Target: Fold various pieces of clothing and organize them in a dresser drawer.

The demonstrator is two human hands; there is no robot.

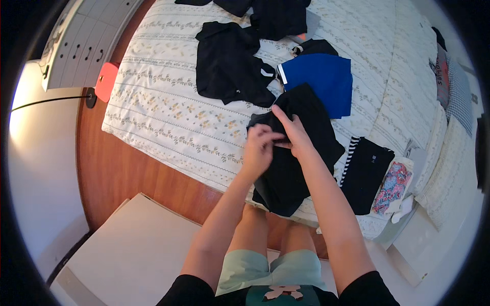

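A black garment [296,172] lies spread and rumpled on the bed's near edge, one corner hanging towards my legs. My left hand [261,147] is over its upper left part, blurred, with the fingers partly curled; whether they pinch the cloth is unclear. Close beside it, my right hand [293,132] rests on or just above the same garment, its fingers spread apart. Beyond the hands is a folded blue garment [321,82] with a white strip at its left edge. Another black garment [226,63] lies loosely further left.
A folded black garment with striped trim [367,174] and a patterned cloth [394,187] lie to the right. More dark clothes [279,19] are at the top. Pillows [459,95] line the right side. Left of the bed are a red stool [106,82] and a white cabinet [88,42].
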